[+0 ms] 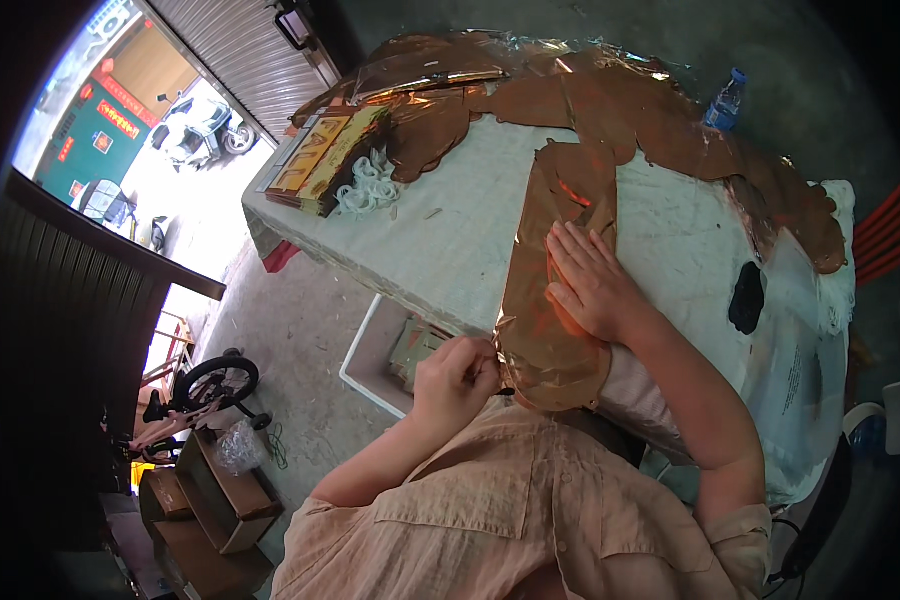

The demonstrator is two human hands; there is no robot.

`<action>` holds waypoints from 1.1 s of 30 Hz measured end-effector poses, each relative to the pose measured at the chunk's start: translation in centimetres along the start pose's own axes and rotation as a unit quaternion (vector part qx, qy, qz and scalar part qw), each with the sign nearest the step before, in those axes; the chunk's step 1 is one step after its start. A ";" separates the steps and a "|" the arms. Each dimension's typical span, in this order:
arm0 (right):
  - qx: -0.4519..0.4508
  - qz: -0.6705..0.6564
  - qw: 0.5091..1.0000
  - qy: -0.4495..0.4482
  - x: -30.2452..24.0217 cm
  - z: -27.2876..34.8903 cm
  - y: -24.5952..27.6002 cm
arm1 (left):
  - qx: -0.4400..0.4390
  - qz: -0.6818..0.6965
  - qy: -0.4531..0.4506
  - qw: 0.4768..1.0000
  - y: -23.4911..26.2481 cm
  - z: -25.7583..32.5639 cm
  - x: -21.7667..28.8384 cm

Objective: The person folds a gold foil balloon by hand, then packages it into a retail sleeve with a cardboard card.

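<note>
A flat, uninflated copper-coloured foil balloon (538, 235) lies lengthwise across the near part of the table, its lower end close to my body. My right hand (598, 283) rests flat on its right side, fingers stretched out. At the balloon's lower left edge, my left hand (456, 374) is closed, pinching the crinkled foil there. A small dark bit shows just beside those fingers; what it is cannot be made out. More flat copper foil balloons (685, 120) lie piled along the far side of the table.
The table (440, 250) has a whitish cover. On it are printed packets (325, 160), a white curly bundle (372, 186), a water bottle (726, 98), a black object (746, 298) and clear plastic bags (795, 350). A white foam box (370, 350), cardboard boxes (195, 545) and a small bicycle (218, 384) stand left.
</note>
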State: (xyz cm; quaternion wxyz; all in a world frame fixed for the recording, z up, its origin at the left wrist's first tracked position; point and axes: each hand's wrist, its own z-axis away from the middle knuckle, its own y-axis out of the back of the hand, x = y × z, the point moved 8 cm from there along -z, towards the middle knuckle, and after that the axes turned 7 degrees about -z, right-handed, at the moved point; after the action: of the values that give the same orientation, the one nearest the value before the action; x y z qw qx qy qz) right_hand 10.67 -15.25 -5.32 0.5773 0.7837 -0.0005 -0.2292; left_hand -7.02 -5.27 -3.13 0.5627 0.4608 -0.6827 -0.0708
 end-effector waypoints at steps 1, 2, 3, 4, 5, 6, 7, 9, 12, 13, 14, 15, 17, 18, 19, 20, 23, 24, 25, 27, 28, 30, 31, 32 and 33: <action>-0.002 -0.001 1.000 -0.001 0.0 0.0 0.0 | 0.024 -0.054 -0.068 0.996 0.3 0.0 1.0; -0.002 -0.001 1.000 -0.001 -0.1 -0.1 0.0 | 0.023 -0.054 -0.067 0.996 0.4 0.0 1.1; -0.002 0.001 1.000 -0.002 -0.1 -0.1 0.1 | 0.035 -0.106 -0.126 0.986 0.6 0.1 2.1; -0.002 0.002 1.000 -0.002 -0.1 -0.1 0.1 | 0.047 -0.157 -0.185 0.969 0.8 0.4 2.9; -0.003 0.002 1.000 -0.002 -0.1 0.0 0.1 | 0.047 -0.157 -0.184 0.969 1.0 0.4 2.8; -0.001 0.004 1.000 0.000 0.0 0.0 0.1 | 0.023 -0.168 -0.209 0.963 0.7 0.7 3.0; 0.000 0.007 1.000 0.001 0.0 0.1 0.1 | 0.000 -0.180 -0.233 0.956 0.4 0.9 3.2; -0.002 0.008 1.000 0.002 -0.1 0.0 0.1 | 0.002 -0.135 -0.205 0.969 1.0 1.1 2.5; -0.004 0.008 1.000 0.001 -0.2 0.2 0.1 | 0.016 -0.006 -0.110 0.994 2.1 0.5 0.9; -0.004 0.006 1.000 -0.001 -0.2 0.2 0.1 | 0.030 0.077 -0.041 0.996 2.4 0.3 -0.3; -0.005 0.006 1.000 0.000 -0.2 0.2 0.1 | 0.031 0.077 -0.041 0.996 2.3 0.3 -0.2; -0.004 0.008 1.000 0.002 -0.2 0.2 0.1 | 0.007 0.111 0.008 0.994 1.5 0.3 -0.8; -0.005 0.009 1.000 0.002 -0.1 0.1 0.0 | -0.018 0.146 0.058 0.987 0.8 0.6 -1.7; -0.006 0.012 1.000 0.000 -0.1 0.0 0.0 | -0.044 0.075 -0.007 0.996 0.5 1.0 -0.8; -0.007 0.015 1.000 -0.001 0.0 0.0 -0.1 | -0.071 0.004 -0.073 0.995 0.0 1.5 0.0; -0.006 0.015 1.000 -0.001 -0.1 0.0 0.0 | -0.067 -0.005 -0.096 0.993 0.0 2.0 0.4; 0.004 0.016 1.000 0.000 -0.2 0.0 0.4 | -0.133 -0.036 -0.109 0.984 -0.6 3.3 -0.3; 0.005 0.011 1.000 0.002 -0.2 -0.1 0.4 | -0.135 -0.035 -0.112 0.984 -0.2 3.3 -0.3; 0.007 0.007 1.000 0.004 -0.2 -0.1 0.4 | -0.125 0.015 -0.094 0.988 0.6 3.2 -0.4; 0.008 0.005 1.000 0.004 -0.4 -0.2 0.4 | -0.115 0.064 -0.079 0.988 1.7 2.2 0.1; 0.008 0.002 1.000 0.007 -0.4 -0.2 0.4 | -0.066 0.023 -0.112 0.991 2.8 0.9 0.8; 0.014 0.004 1.000 0.008 -0.3 0.1 0.3 | -0.058 -0.065 -0.170 0.982 3.1 -1.4 2.1; 0.017 0.003 1.000 0.009 -0.2 0.2 0.3 | -0.056 -0.065 -0.174 0.981 2.9 -2.8 2.1; 0.020 0.005 1.000 0.010 -0.4 0.2 0.4 | -0.090 -0.090 -0.219 0.967 1.7 -3.7 2.7; 0.017 -0.001 1.000 0.009 -0.5 0.2 0.4 | -0.125 -0.115 -0.263 0.950 0.7 -4.0 3.1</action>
State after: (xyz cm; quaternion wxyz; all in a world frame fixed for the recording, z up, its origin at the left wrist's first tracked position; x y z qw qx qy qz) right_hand 10.26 -15.39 -4.82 0.5634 0.7956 0.0010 -0.2228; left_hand -3.90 -5.40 0.95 0.4040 0.4276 -0.7344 -0.3386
